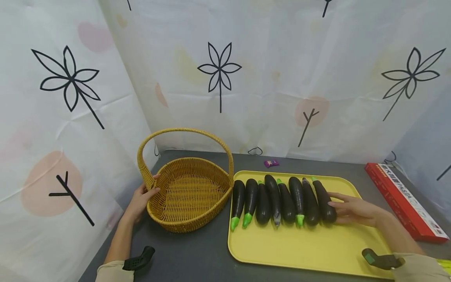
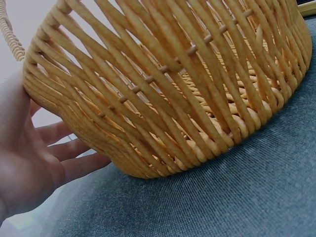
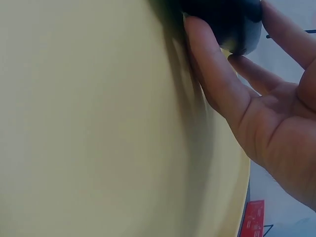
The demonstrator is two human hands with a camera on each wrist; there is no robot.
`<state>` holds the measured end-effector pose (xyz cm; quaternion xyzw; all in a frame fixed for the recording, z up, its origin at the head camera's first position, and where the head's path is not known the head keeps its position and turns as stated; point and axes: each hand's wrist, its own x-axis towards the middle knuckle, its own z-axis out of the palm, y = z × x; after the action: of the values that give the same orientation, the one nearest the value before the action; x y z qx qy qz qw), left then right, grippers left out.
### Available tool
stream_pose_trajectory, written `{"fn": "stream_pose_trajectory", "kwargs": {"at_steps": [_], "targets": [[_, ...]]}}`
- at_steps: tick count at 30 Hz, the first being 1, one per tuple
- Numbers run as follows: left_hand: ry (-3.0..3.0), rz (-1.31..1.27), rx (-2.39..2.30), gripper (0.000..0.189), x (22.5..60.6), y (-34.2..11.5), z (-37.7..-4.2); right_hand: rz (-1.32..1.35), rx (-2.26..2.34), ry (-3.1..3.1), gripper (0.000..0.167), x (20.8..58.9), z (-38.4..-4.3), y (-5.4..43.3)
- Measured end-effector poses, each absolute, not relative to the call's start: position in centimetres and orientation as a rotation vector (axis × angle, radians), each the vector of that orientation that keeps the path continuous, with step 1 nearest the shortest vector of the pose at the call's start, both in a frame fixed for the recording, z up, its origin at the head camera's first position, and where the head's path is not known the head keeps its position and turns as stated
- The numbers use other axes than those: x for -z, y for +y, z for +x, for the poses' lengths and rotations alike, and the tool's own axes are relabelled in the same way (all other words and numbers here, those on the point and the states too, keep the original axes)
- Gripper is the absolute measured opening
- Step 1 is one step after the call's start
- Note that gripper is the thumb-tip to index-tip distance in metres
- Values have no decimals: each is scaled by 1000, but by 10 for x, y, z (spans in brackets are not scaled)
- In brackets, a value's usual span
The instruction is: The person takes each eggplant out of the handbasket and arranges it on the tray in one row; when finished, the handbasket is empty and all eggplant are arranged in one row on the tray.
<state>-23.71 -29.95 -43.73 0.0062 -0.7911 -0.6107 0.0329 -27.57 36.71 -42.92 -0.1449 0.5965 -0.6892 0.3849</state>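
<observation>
On the left of the head view, my left hand (image 1: 139,201) holds the side of a wicker basket (image 1: 188,226) where its tall handle meets the rim. In the left wrist view, the fingers (image 2: 81,167) lie against the outside of the weave. Nothing is in the basket. Several dark eggplants (image 1: 273,197) with green or greyish stem ends lie side by side on a yellow tray (image 1: 299,248). Beside the rightmost eggplant (image 1: 323,201), my right hand (image 1: 356,209) touches its side with fairly straight fingers. The right wrist view shows only part of that eggplant, dark at the fingertips.
Right of the tray lies a long red pasta box (image 1: 405,203). A small purple wrapped packet (image 1: 271,163) is behind the tray. The dark grey tabletop (image 1: 186,254) ends at a patterned curtain (image 1: 264,78) behind and at the left. The basket's edge meets the tray's left side.
</observation>
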Motion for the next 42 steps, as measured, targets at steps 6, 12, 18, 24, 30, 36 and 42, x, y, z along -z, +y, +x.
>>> {"fn": "stream_pose_trajectory", "kwargs": {"at_steps": [6, 12, 18, 24, 30, 36, 42], "targets": [[-2446, -4, 1855, 56, 438, -300, -236, -437, 1675, 1608, 50, 427, -275, 365], [-2454, 5, 1841, 56, 437, -300, -236, -422, 1547, 1793, 54, 422, -273, 363], [-2460, 19, 1837, 56, 438, -300, -237, -330, 1466, 1971, 64, 422, -274, 357], [-2463, 22, 1831, 57, 438, -300, -237, -303, 1511, 1974, 64, 425, -276, 357], [-2461, 22, 1828, 56, 437, -300, -237, -307, 1641, 1838, 53, 429, -277, 362], [-2451, 25, 1844, 56, 438, -299, -237, -337, 1776, 1543, 35, 434, -278, 375], [-2422, 23, 1887, 56, 440, -300, -237, -285, 1735, 1646, 33, 433, -279, 385]]}}
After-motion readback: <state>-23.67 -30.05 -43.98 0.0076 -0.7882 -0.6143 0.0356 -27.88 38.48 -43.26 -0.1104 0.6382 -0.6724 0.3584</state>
